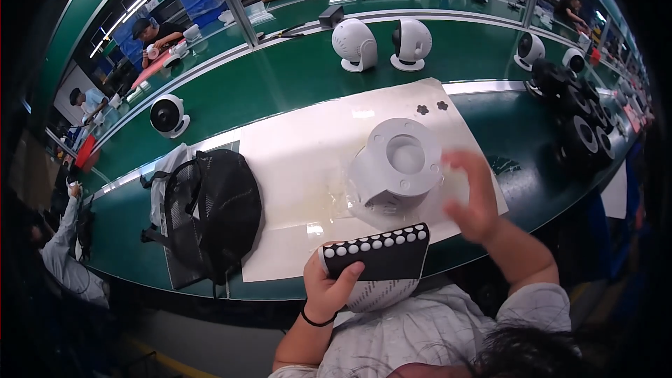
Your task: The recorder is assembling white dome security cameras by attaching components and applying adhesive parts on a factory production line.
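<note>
My left hand (332, 281) grips a black sheet of round pads (381, 255), thumb on top. White dots line its upper edge, and printed backing paper hangs below it. My right hand (476, 199), slightly blurred, is raised beside the white plastic housing (406, 161), thumb and fingers apart, with nothing visible between them. The housing stands on the pale work mat (301, 182) with a ring-shaped face upward. A large round opening sits in that ring, with several small round spots around it. Two dark flower-shaped pieces (432, 108) lie on the mat behind the housing.
A black mesh bag (224, 203) lies left of the mat. White round-headed devices (355, 45) stand along the green bench (280, 87) behind. Black ring-shaped parts (581, 126) pile up at the right. A metal post (234, 3) rises at the back. Several people work at benches around.
</note>
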`<state>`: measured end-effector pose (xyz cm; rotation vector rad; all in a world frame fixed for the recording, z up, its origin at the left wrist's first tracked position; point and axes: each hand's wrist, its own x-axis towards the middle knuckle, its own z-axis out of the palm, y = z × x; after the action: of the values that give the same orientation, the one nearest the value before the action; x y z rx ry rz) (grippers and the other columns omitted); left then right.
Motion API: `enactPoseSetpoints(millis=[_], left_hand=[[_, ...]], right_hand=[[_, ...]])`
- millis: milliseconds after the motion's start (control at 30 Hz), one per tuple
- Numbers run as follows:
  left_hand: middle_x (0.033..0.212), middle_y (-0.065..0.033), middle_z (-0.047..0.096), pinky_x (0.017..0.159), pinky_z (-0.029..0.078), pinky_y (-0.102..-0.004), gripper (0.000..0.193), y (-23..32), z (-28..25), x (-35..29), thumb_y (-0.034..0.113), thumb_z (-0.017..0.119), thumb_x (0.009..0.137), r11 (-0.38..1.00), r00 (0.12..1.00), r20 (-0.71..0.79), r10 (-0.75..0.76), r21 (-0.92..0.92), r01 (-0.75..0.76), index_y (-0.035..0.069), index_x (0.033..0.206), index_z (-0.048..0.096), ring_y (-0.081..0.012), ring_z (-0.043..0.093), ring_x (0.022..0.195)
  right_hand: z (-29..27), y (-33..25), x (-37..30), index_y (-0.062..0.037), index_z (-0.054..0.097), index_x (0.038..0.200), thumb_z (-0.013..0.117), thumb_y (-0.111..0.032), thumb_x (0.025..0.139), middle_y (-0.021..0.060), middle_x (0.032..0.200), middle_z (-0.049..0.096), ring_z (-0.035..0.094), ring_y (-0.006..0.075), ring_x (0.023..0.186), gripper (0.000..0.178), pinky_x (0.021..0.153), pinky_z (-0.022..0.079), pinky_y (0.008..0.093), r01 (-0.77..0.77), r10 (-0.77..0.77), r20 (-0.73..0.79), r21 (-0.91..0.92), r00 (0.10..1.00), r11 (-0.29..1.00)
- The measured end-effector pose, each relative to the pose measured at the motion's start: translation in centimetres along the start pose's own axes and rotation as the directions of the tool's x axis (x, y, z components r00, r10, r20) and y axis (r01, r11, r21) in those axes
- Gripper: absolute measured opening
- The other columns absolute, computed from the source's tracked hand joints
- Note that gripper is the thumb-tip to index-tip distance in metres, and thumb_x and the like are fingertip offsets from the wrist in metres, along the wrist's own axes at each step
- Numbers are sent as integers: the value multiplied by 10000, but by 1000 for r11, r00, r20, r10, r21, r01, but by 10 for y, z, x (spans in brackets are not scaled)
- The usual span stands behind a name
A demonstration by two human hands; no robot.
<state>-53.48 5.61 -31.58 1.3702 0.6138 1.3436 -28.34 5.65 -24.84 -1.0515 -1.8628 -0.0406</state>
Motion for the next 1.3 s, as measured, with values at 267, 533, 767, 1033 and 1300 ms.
enactPoseSetpoints(millis=[267, 533, 767, 1033, 1300], left_hand=[[1126, -112, 514, 852, 432, -276, 521, 26, 26, 6, -7, 681, 727, 959, 987, 143, -72, -261, 108, -27, 1177, 420, -135, 513, 998], [773, -27, 598, 581, 432, -189, 249, 17, 4, 4, -51, 653, 747, 959, 959, 121, -256, -96, 268, -30, 978, 565, -66, 541, 664], [657, 3, 574, 487, 363, -173, 129, 13, 6, -1, -41, 652, 754, 987, 989, -13, -147, -65, 146, -25, 866, 590, -35, 481, 556], [621, 16, 562, 481, 352, -175, 87, 12, 10, 0, -34, 649, 755, 991, 990, -32, -137, -3, 137, -24, 827, 603, -28, 472, 553], [593, 24, 544, 457, 340, -178, 74, 13, 11, 0, -24, 640, 762, 987, 987, -5, -159, 34, 159, -25, 826, 602, -23, 456, 514]], right_hand=[[18, -38, -34, -61, 473, 1103, 748, -124, 689, 88, 1076, 524, 537, 229, 931, 502, 774, 437, 300, -180, 134, 190, 250, 973, 951], [13, -30, -40, -28, 505, 1061, 670, -58, 774, 77, 945, 605, 571, 127, 805, 332, 691, 450, 245, -565, 332, 521, 389, 786, 728], [1, -39, -33, -40, 596, 946, 671, -80, 769, 83, 1021, 624, 605, 132, 875, 197, 776, 484, 249, -520, 426, 301, 559, 853, 646], [1, -33, -24, -86, 611, 839, 685, -30, 684, 49, 987, 616, 578, 238, 937, 180, 817, 438, 347, 40, -48, 50, 149, 998, 988], [13, -37, -22, -123, 604, 981, 664, -24, 686, -18, 909, 571, 553, 185, 854, 317, 717, 400, 325, 214, -214, -3, 74, 977, 974]])
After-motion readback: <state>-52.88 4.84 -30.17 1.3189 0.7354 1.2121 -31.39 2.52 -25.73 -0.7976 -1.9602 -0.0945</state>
